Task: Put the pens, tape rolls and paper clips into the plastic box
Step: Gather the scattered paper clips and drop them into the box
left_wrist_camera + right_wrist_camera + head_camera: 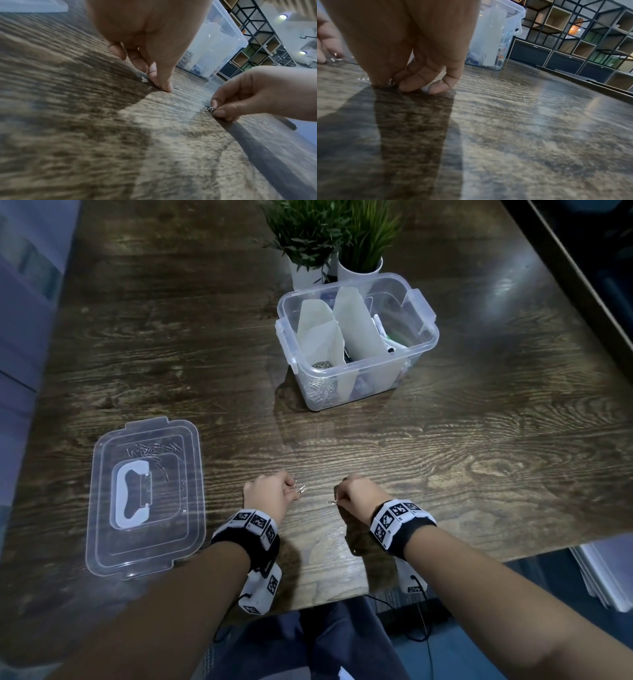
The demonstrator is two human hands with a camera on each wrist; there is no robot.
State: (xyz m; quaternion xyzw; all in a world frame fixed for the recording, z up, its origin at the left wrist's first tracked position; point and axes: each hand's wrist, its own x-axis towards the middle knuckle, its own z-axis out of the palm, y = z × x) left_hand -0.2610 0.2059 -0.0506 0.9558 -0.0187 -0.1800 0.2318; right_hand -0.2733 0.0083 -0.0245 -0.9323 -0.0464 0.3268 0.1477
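Taking the clear plastic box [356, 337] as the landmark, the clear rectangular plastic lid [145, 498] lies flat on the dark wood-grain counter [479, 440] far to the box's near left, with a white handle set in its middle. A scatter of loose silver paper clips [150, 451] rests on the lid's far part.

Nearer the person than the box and slightly to its left, the left hand [269, 496] is down at the counter with its fingertips [163, 83] pressed together on a small bunch of silver clips [301, 488]; its grip is closed on them.

Also nearer than the box, almost straight in front of it, the right hand [358, 496] is likewise down at the counter, thumb and forefinger closed in a pinch on a single silver clip [333, 502]. From the right wrist view the fingertips [412, 85] touch the counter surface.

The box itself stands open, split by white card dividers [356, 326] into compartments. A heap of silver paper clips [320, 365] lies in the near-left compartment; pens [385, 332] lean in the right-hand one. What fills the middle compartments is too dim to tell.

Just behind the box stand two white pots with green plants [329, 237].
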